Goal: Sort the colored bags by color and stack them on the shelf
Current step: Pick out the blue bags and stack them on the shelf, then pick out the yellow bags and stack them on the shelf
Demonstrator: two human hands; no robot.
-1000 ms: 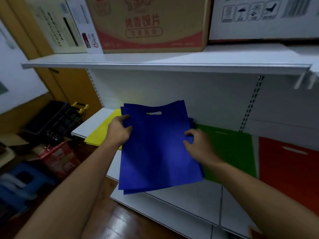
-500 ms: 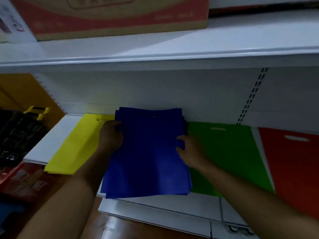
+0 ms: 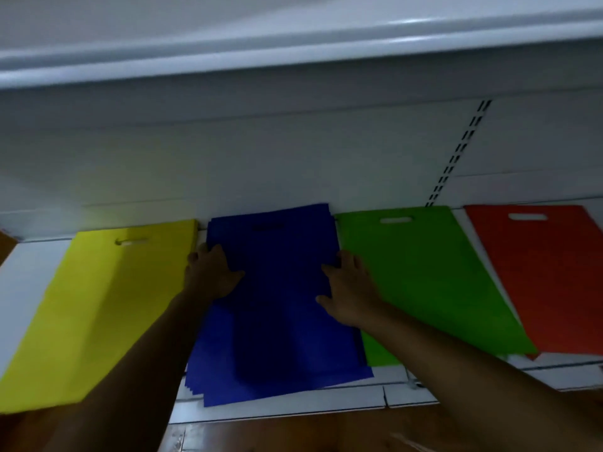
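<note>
The stack of flat blue fabric bags (image 3: 280,305) now lies pushed back on the white metal shelf (image 3: 293,401) — between yellow and green piles. The left hand (image 3: 212,272) and right hand (image 3: 347,288) press it with flat, uncurled fingers — blue placement appears nearly complete.

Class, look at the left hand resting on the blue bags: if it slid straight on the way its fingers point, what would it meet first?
The left hand points up the blue bag stack toward the back of the shelf. It would probably meet the white back panel first; depth is unclear.

4 bag piles on shelf (image 3: 26,272): 1 yellow (image 3: 98,308), 1 blue (image 3: 280,308), 1 green (image 3: 424,278), 1 red (image 3: 548,272); 2 hands.
</note>
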